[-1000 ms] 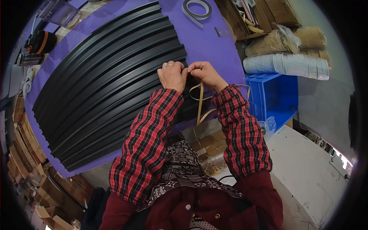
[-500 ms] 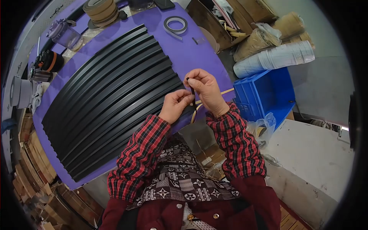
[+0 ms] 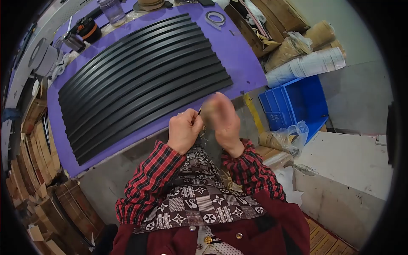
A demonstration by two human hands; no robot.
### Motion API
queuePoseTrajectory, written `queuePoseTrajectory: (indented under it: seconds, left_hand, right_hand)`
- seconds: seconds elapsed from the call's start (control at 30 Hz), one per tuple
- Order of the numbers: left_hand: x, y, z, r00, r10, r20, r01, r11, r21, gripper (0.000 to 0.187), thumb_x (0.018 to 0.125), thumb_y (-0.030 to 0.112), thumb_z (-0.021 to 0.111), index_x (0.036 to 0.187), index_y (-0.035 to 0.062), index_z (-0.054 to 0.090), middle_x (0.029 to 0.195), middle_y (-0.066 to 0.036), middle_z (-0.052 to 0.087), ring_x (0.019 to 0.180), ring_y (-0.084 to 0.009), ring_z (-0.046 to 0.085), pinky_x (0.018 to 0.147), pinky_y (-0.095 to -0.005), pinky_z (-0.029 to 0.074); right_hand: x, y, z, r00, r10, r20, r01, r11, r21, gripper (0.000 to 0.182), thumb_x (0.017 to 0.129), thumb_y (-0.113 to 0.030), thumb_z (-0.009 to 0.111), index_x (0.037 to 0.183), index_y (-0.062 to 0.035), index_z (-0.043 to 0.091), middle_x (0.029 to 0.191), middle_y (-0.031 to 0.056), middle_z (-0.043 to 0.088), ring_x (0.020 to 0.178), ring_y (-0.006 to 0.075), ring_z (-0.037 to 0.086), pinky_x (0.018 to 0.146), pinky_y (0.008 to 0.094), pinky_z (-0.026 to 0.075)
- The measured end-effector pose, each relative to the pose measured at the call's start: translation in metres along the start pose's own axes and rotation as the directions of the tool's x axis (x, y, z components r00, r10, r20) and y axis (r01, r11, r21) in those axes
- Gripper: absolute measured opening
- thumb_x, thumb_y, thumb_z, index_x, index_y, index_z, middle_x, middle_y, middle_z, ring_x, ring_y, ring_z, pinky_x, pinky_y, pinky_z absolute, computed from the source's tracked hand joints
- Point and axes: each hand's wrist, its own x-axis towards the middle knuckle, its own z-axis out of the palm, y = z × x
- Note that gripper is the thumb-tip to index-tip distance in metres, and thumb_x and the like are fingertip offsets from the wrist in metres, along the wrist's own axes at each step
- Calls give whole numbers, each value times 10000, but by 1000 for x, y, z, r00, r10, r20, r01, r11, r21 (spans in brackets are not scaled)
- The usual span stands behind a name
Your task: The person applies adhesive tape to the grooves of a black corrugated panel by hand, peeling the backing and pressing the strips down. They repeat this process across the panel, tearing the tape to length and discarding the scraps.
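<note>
In front of my body, just off the near edge of the purple tabletop (image 3: 250, 63), my two hands are close together. My left hand (image 3: 184, 131) is closed, thumb against forefinger, with the dark tip of a thin black strip (image 3: 199, 112) showing at the pinch. Motion smears the fingers of my right hand (image 3: 225, 127), so their grip cannot be made out. Beyond the hands, long black ridged strips (image 3: 144, 85) lie side by side on the tabletop like a corrugated sheet.
A roll of tape (image 3: 215, 18) lies on the far right of the table. Jars and a flask (image 3: 74, 42) line the back edge. To the right are a blue bin (image 3: 276, 108), wrapped rolls (image 3: 306, 66) and a white surface (image 3: 340, 165). Cardboard (image 3: 78, 204) stands lower left.
Both hands have drawn back toward my body, off the black strips. The yellowish strips that trailed by the right hand no longer show there. The view has shifted, moving the table up in frame.
</note>
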Motion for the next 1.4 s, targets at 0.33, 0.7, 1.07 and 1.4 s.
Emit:
queuePoseTrajectory:
  seconds: [0.33, 0.7, 1.07, 1.4]
  left_hand:
    - [-28, 39, -25, 933, 358, -23, -359, 933, -9, 71, 718, 61, 592, 770, 28, 555, 647, -102, 550, 581, -246, 544, 514, -306, 426]
    - [-6, 20, -12, 860, 479, -178, -420, 861, 287, 82, 708, 59, 606, 758, 54, 541, 599, -77, 516, 515, -231, 518, 454, -304, 407]
    - [-62, -73, -58, 946, 238, -219, -78, 825, 559, 74, 737, 90, 582, 777, 58, 529, 667, -101, 541, 591, -269, 540, 513, -334, 428]
    - [-106, -147, -110, 921, -55, -387, 271, 802, 532, 84, 771, 140, 547, 787, 57, 544, 704, -120, 558, 660, -288, 548, 580, -342, 433]
  right_hand:
    - [9, -63, -9, 997, -72, 42, 44, 882, 470, 197, 853, -114, 465, 983, 32, 484, 742, 106, 580, 475, 59, 454, 453, 169, 377]
    - [48, -39, -28, 1000, 29, 12, -30, 742, 670, 228, 857, -214, 448, 886, 3, 513, 873, 133, 581, 781, 207, 578, 719, 319, 484]
    - [81, 10, -93, 971, 229, -61, -43, 425, 904, 206, 868, -245, 435, 865, -44, 483, 600, -21, 371, 553, 86, 388, 600, 248, 411]
    - [97, 15, -148, 964, 248, 99, -214, 495, 842, 289, 861, -66, 404, 1123, 55, 392, 872, 45, 495, 782, 128, 486, 737, 253, 419]
